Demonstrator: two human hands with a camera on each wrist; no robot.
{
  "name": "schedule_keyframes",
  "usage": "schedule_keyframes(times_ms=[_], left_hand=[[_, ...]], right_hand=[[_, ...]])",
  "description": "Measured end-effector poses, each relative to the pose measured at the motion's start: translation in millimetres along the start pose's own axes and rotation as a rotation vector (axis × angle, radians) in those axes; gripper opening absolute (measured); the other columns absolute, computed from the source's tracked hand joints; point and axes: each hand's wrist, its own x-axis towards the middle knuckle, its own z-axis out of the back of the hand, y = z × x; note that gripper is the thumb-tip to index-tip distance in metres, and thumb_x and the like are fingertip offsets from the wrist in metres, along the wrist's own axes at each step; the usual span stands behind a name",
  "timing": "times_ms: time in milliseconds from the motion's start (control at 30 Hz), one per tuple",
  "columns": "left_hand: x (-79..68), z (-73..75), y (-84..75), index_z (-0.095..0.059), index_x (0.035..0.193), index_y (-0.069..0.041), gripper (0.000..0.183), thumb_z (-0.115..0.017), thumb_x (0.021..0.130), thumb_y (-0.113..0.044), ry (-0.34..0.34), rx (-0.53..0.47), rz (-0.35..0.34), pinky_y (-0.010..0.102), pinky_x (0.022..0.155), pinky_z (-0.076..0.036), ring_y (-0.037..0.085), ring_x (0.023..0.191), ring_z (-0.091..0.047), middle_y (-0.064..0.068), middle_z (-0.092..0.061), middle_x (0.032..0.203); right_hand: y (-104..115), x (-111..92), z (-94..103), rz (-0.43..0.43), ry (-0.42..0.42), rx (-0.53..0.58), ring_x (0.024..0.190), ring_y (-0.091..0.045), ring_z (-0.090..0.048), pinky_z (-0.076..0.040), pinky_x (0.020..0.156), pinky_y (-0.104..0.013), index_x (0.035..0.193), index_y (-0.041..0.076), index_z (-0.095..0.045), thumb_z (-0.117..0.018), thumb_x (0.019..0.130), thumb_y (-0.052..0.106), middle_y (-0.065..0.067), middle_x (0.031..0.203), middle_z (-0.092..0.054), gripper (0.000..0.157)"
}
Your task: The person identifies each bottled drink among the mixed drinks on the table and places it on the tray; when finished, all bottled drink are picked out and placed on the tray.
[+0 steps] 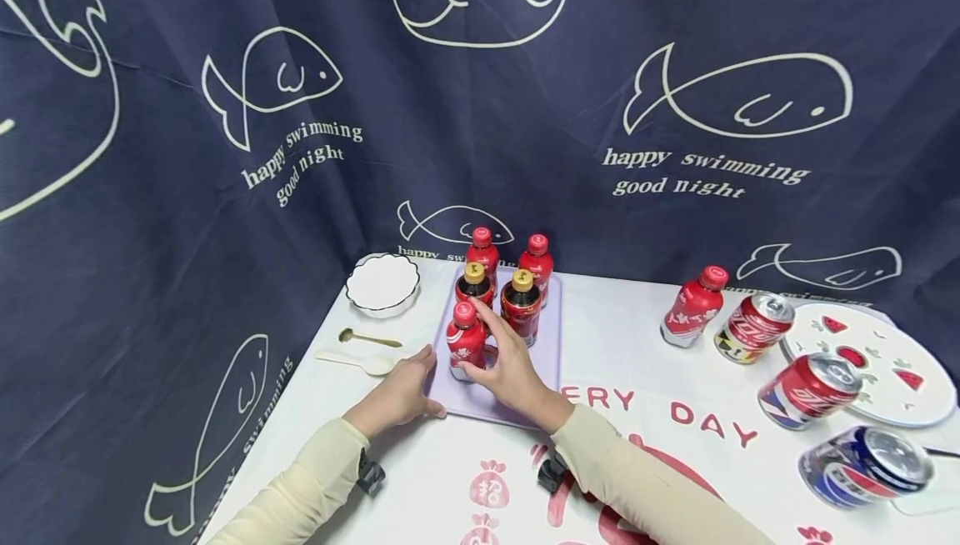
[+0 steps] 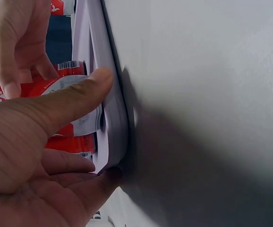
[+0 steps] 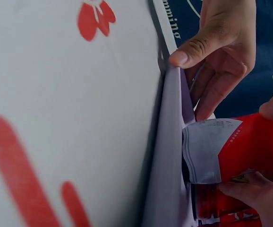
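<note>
My right hand holds a red bottle with a red cap between thumb and fingers. This bottle stands upright near the front of a pale purple tray. The left hand grips the tray's front left corner, its thumb on the rim in the left wrist view. Behind the held bottle stand two dark bottles with gold caps, the left one and the right one. Two more red-capped bottles, one left and one right, stand at the tray's back.
Left of the tray lie a white scalloped bowl, a gold spoon and a white spoon. Rightward stand another red bottle, two red cans, a blue can and a white watermelon-patterned plate. A dark curtain hangs behind.
</note>
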Motion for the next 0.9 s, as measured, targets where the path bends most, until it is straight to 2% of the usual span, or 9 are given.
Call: schedule_keyframes(times_ms=[67, 200, 333, 467, 567, 667, 800, 833, 900], left_hand=[[-0.2, 0.1, -0.4, -0.041, 0.132, 0.010, 0.095, -0.085, 0.058, -0.031, 0.001, -0.002, 0.000, 0.046, 0.106, -0.031, 0.043, 0.125, -0.038, 0.026, -0.032, 0.142], [0.0, 0.1, -0.9, -0.040, 0.133, 0.009, 0.096, -0.085, 0.058, -0.031, 0.006, -0.010, 0.001, 0.046, 0.107, -0.030, 0.042, 0.126, -0.037, 0.025, -0.031, 0.143], [0.5, -0.1, -0.8, -0.040, 0.133, 0.010, 0.096, -0.085, 0.058, -0.030, 0.013, -0.012, 0.003, 0.046, 0.107, -0.030, 0.042, 0.126, -0.036, 0.025, -0.031, 0.143], [1.7, -0.4, 0.8, -0.041, 0.131, 0.011, 0.095, -0.085, 0.058, -0.031, 0.008, 0.004, -0.006, 0.045, 0.107, -0.031, 0.042, 0.126, -0.037, 0.026, -0.032, 0.142], [2.2, -0.6, 3.0, -0.041, 0.131, 0.011, 0.095, -0.085, 0.058, -0.031, 0.002, 0.011, -0.015, 0.045, 0.106, -0.031, 0.042, 0.125, -0.038, 0.027, -0.033, 0.141], [1.3, -0.8, 5.1, -0.042, 0.130, 0.012, 0.095, -0.085, 0.058, -0.031, 0.000, 0.016, -0.017, 0.045, 0.106, -0.032, 0.042, 0.125, -0.038, 0.028, -0.033, 0.140], [0.4, -1.3, 5.8, -0.042, 0.130, 0.012, 0.094, -0.085, 0.058, -0.032, 0.001, 0.018, -0.020, 0.046, 0.105, -0.033, 0.043, 0.124, -0.039, 0.028, -0.034, 0.140], [0.6, -1.6, 5.5, -0.042, 0.130, 0.012, 0.094, -0.085, 0.058, -0.032, 0.001, 0.016, -0.021, 0.046, 0.105, -0.033, 0.043, 0.124, -0.039, 0.028, -0.033, 0.140], [1.3, -2.0, 4.4, -0.042, 0.130, 0.011, 0.094, -0.085, 0.058, -0.032, 0.003, 0.012, -0.025, 0.046, 0.105, -0.032, 0.043, 0.124, -0.039, 0.028, -0.033, 0.141]], right_hand=[[2, -4, 4.0, -0.010, -0.001, 0.032, 0.116, -0.019, -0.050, -0.055, 0.080, -0.035, 0.144, 0.022, -0.028, -0.081, 0.066, 0.008, -0.005, 0.128, -0.051, 0.096], [12, -14, 22.3, -0.020, -0.039, 0.084, 0.109, -0.031, -0.055, -0.052, 0.082, -0.046, 0.141, 0.007, -0.032, -0.078, 0.067, -0.001, -0.015, 0.123, -0.052, 0.088], [23, -23, 54.6, -0.018, -0.116, 0.080, 0.098, -0.041, -0.058, -0.053, 0.081, -0.044, 0.133, -0.008, -0.038, -0.071, 0.068, -0.013, -0.025, 0.115, -0.055, 0.073], [18, -34, 94.9, -0.022, -0.259, 0.014, 0.090, -0.041, -0.061, -0.054, 0.077, -0.040, 0.125, -0.012, -0.046, -0.066, 0.068, -0.019, -0.027, 0.107, -0.059, 0.061], [7, -42, 126.8, -0.047, -0.396, -0.058, 0.088, -0.032, -0.063, -0.054, 0.076, -0.037, 0.121, -0.010, -0.051, -0.065, 0.067, -0.020, -0.024, 0.102, -0.062, 0.056], [-13, -49, 155.1, -0.078, -0.546, -0.157, 0.088, -0.019, -0.064, -0.054, 0.077, -0.024, 0.120, -0.004, -0.055, -0.066, 0.067, -0.017, -0.023, 0.099, -0.064, 0.055], [-39, -55, 185.9, -0.129, -0.716, -0.380, 0.091, -0.016, -0.061, -0.048, 0.079, -0.011, 0.118, 0.004, -0.059, -0.069, 0.069, -0.008, -0.018, 0.102, -0.064, 0.051], [-44, -56, 191.9, -0.149, -0.749, -0.442, 0.093, -0.019, -0.059, -0.045, 0.080, -0.012, 0.118, 0.005, -0.059, -0.069, 0.070, -0.004, -0.017, 0.104, -0.063, 0.050], [-50, -56, 201.9, -0.201, -0.791, -0.545, 0.099, -0.027, -0.055, -0.044, 0.082, -0.024, 0.121, 0.005, -0.056, -0.069, 0.072, 0.003, -0.018, 0.109, -0.059, 0.051]])
